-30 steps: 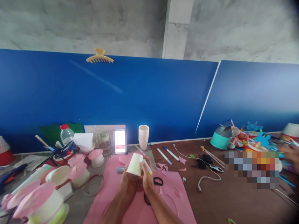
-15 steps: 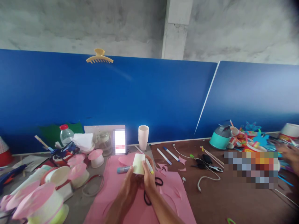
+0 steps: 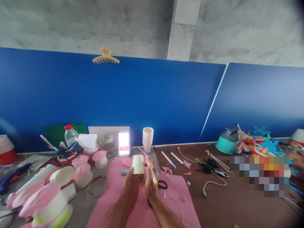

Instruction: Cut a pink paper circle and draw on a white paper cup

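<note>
My left hand [image 3: 132,183] is closed around the lower part of a small paper cup [image 3: 138,165], its side tinted pale yellow-green. Beside it, my right hand [image 3: 150,183] grips a white marker [image 3: 152,173] with a yellow end pointing down toward me; a gap separates the marker from the cup. Both hands are above pink paper [image 3: 99,207]. Black-handled scissors [image 3: 162,185] lie partly hidden under my right forearm. Left of the cup, a blue-capped tube [image 3: 124,172] rests on the paper.
Stacked white cups [image 3: 147,139] stand behind my hands near a lit phone [image 3: 123,144]. Two markers [image 3: 168,159] and pink scraps [image 3: 187,167] lie to the right. Pink-topped cups [image 3: 41,199] crowd the left. A co-worker's hand [image 3: 296,158] shows at far right.
My right hand and marker have drawn away from the cup, and the marker stands out more clearly. The cup has tilted more upright. The whole view has shifted slightly.
</note>
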`<state>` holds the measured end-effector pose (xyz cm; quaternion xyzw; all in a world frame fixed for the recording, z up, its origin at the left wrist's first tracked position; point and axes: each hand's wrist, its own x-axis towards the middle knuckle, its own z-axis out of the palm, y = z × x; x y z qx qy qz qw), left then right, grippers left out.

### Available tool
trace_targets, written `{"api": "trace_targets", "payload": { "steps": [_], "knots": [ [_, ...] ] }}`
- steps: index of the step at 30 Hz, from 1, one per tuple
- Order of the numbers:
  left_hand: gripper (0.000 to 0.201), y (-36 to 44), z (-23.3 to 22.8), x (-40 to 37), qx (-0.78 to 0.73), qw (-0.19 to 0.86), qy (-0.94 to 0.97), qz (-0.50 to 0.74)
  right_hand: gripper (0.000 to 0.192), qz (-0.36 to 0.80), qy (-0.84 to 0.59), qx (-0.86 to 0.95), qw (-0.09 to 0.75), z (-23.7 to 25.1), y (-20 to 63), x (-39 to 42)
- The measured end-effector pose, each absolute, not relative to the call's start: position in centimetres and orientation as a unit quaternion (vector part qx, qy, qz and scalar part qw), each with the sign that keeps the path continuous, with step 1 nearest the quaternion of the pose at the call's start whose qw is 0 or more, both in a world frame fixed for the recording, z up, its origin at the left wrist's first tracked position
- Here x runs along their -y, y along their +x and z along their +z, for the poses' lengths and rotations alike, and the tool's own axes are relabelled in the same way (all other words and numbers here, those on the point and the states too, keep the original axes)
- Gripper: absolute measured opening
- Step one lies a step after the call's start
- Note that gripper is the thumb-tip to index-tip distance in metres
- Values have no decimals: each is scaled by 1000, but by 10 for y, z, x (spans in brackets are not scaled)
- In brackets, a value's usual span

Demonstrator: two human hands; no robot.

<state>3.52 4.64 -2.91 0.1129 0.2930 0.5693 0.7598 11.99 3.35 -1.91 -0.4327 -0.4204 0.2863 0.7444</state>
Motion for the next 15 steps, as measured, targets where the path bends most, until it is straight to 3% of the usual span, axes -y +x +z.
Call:
{"api": "trace_targets", "payload": {
  "steps": [4,8,15],
  "knots": [
    [29,36,-25,-45,-314,742,99,584,39,288,-434,420,743,-19,118,-34],
    [34,34,-22,-44,-289,752,109,583,50,331,-452,381,735,-19,117,-33],
    [25,31,-18,-44,-285,761,108,573,47,384,-450,356,723,-24,117,-37]
  ]
}}
